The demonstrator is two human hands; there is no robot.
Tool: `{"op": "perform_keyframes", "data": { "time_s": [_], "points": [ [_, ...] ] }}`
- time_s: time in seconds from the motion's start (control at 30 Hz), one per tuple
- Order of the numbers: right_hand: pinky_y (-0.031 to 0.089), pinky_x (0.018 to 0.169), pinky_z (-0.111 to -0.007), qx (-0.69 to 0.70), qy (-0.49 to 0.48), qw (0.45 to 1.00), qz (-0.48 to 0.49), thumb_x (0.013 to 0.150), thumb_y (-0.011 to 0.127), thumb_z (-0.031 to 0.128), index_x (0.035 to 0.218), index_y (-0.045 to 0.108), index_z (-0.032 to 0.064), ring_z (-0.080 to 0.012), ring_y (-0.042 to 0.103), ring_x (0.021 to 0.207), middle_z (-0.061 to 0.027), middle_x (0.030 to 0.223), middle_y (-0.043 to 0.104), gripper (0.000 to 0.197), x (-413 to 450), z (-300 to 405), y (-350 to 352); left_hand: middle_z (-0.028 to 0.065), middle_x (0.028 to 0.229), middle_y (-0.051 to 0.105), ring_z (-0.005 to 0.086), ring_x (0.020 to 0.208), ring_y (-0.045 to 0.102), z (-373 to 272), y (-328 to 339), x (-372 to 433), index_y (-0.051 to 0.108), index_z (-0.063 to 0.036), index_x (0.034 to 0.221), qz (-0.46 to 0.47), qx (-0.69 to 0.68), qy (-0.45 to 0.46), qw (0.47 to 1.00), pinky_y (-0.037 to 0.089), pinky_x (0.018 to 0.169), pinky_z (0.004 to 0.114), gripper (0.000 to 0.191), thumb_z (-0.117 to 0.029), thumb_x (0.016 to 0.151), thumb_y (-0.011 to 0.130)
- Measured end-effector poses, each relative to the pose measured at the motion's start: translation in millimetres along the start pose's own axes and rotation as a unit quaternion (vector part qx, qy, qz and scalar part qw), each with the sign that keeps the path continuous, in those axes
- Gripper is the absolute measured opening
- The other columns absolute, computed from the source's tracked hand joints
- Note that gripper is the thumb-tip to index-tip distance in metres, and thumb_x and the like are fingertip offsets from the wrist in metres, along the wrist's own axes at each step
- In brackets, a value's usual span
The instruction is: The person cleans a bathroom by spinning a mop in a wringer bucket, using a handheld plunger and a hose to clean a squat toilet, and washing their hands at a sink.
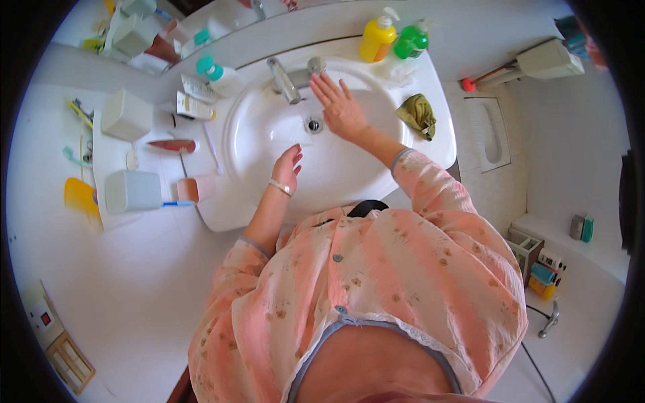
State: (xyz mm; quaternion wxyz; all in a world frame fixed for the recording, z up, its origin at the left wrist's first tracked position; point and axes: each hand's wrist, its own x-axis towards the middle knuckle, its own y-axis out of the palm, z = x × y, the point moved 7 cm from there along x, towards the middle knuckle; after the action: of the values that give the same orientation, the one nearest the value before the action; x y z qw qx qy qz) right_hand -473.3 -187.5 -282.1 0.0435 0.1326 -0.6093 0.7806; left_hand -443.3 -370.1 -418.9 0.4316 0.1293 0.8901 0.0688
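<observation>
My right hand point(341, 107) hangs over the right side of the white washbasin point(242, 151), its fingers extended near the round metal knob point(317, 64) behind the basin; whether they touch it I cannot tell. It holds nothing. Over the basin's left front part is my left hand point(288, 163), with a bracelet at the wrist, its fingers partly curled and apart and nothing seen in it. Between and behind the hands stands the chrome faucet point(285, 81), its spout pointing into the bowl. The metal drain point(313, 125) lies in the bowl's middle.
On the counter's right are a yellow pump bottle point(378, 39), a green bottle point(411, 41) and a crumpled olive cloth point(418, 116). Left are a teal-topped pump bottle point(220, 75), tubes point(194, 106), a purple toothbrush point(212, 147) and a pink cup point(196, 189). A squat toilet point(490, 133) lies beyond.
</observation>
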Motion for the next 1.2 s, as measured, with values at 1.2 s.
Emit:
{"op": "perform_keyframes", "data": {
  "time_s": [1.2],
  "points": [
    [0.028,0.102,-0.043,-0.332,0.09,0.724,-0.597,0.078,0.065,0.03,0.136,0.032,0.005,-0.0306,0.034,0.127,-0.0183,0.14,0.032,0.072,-64,-202,-518,0.0198,0.112,0.053,0.0348,0.104,0.05,-188,334,-168,0.044,-0.0007,0.121,0.168,0.474,0.665,0.552,0.04,0.09,0.039,0.044,-0.025,0.086,0.056]
  ]
}}
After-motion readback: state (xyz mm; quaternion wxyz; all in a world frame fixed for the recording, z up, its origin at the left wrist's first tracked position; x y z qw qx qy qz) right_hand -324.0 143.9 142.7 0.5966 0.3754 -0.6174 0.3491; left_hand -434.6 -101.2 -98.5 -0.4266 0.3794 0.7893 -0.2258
